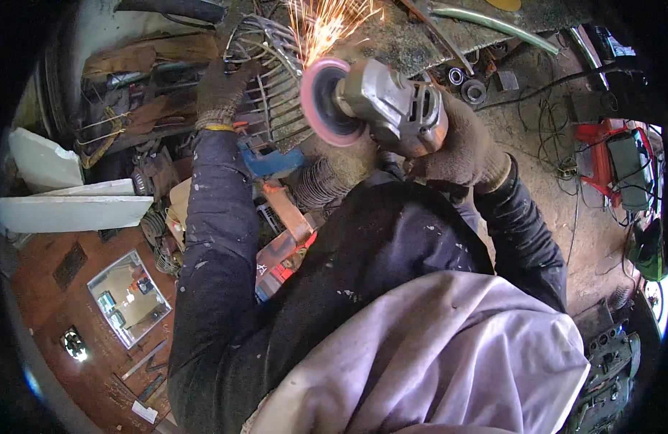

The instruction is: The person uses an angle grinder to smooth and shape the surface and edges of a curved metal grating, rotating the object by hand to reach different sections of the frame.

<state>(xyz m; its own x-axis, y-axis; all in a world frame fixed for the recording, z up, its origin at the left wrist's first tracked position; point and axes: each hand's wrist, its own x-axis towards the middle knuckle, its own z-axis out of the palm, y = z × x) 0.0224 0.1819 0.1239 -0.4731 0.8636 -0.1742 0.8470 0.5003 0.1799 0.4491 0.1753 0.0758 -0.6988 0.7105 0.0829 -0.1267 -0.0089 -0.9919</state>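
Observation:
An angle grinder is held in my gloved right hand, whose fingers wrap round its body. The pinkish grinding disc meets a curved metal grate of many thin bars. From there orange sparks fly up and away. My gloved left hand grips the grate along its left side; some of its fingers are hidden by the bars and the dim light. The far end of the grate is partly lost behind the sparks.
Under my left forearm lie a blue tool, coiled springs and an orange metal piece. White panels and a framed mirror are at left. A red and grey machine stands right, near cables on the floor.

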